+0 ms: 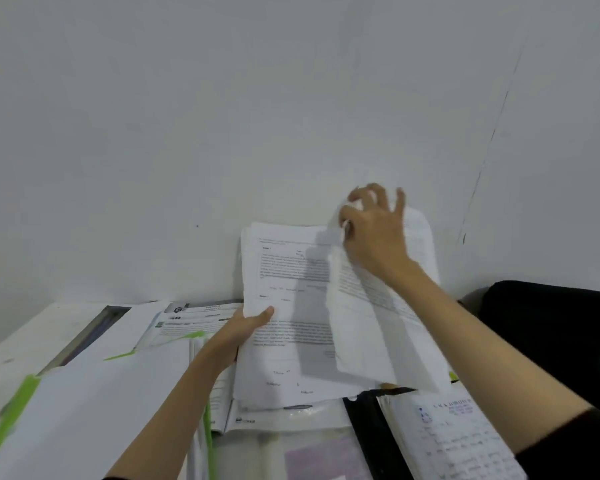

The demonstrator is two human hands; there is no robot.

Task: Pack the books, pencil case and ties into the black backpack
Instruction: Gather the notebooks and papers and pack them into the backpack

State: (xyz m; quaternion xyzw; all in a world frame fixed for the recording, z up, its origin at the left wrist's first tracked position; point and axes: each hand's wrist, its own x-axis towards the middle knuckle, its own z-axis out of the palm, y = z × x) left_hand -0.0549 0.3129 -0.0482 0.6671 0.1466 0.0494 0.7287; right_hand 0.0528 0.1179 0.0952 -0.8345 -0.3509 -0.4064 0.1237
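A thick stack of printed white pages stands tilted up against the wall at centre. My left hand grips its left edge, thumb on the front page. My right hand pinches the top corner of a few pages and holds them lifted away from the stack. The black backpack sits at the right edge, partly behind my right arm. White books with green edges lie spread across the table on the left. I see no pencil case or ties.
A handwritten notebook lies open at lower right on a black folder. Workbooks and plastic-covered books lie under the stack. A plain white wall stands right behind the table.
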